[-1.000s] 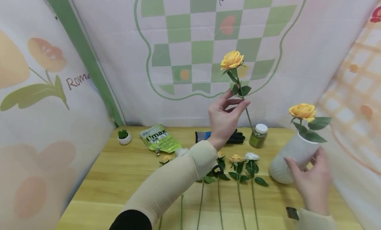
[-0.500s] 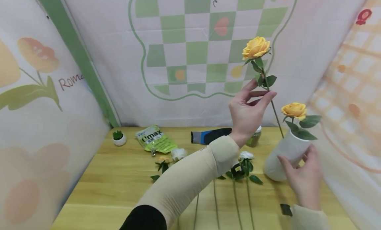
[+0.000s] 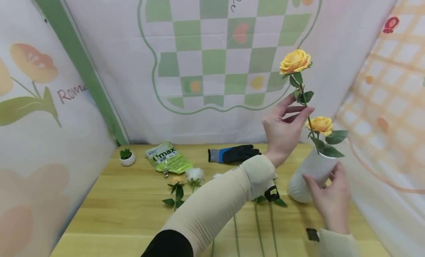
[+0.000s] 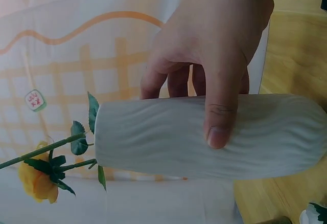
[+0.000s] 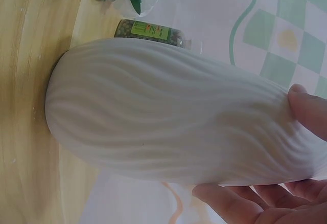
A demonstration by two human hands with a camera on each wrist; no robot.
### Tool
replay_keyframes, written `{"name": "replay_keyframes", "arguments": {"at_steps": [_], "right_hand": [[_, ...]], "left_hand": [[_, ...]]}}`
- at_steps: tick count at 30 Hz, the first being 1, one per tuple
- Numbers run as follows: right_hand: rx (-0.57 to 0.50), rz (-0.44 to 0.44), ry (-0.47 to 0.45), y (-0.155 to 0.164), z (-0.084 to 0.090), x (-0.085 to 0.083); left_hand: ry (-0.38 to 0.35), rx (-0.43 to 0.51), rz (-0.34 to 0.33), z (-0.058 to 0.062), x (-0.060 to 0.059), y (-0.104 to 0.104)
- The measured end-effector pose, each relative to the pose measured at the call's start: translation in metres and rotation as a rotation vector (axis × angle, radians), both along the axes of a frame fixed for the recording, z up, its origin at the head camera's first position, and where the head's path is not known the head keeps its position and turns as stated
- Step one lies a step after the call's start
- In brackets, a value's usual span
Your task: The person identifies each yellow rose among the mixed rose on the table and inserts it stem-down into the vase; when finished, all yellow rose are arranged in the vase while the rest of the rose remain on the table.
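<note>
**Left hand (image 3: 283, 129) pinches a yellow rose (image 3: 295, 62) above a white vase (image 3: 303, 177)**

The left hand grips the yellow rose's stem (image 3: 311, 127) between thumb and fingertips, just below its upper leaves, with the bloom up and the stem slanting down to the vase's mouth. Whether the stem's tip is past the rim, I cannot tell.

The right hand (image 3: 332, 198) grips the white vase by its upper part, thumb on 1 side and fingers on the other. The vase, wavy-ribbed, leans in the head view. 1 second rose (image 3: 320, 125), also yellow, already stands in it, leaves spreading over the rim.

A sleeve (image 3: 216, 205) partly hides the flowers lying on the wooden table (image 3: 126, 212), among them 1 white rose (image 3: 194, 174). Farther back are a small potted plant (image 3: 127, 157), a green packet (image 3: 169, 159) and 1 glove (image 3: 234, 154). The right wrist view shows a jar (image 5: 148, 31) beyond the vase.
</note>
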State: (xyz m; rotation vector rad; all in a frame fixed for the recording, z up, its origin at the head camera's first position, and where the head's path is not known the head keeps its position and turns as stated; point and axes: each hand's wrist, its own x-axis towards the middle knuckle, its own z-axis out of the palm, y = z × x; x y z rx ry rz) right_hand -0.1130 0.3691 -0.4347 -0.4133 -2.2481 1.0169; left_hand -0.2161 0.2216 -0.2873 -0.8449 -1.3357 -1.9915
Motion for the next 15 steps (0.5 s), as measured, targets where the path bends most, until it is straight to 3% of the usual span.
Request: {"name": "replay_keyframes", "arguments": {"at_steps": [7,15], "right_hand": [[-0.009,0.012,-0.016,-0.002,0.001,0.003],[-0.035,0.022,-0.024,-0.002,0.003,0.005]], "left_hand": [[0.015,-0.016,0.026,-0.006,0.001,0.009],[0.020,0.030,0.009,-0.009,0.001,0.014]]}}
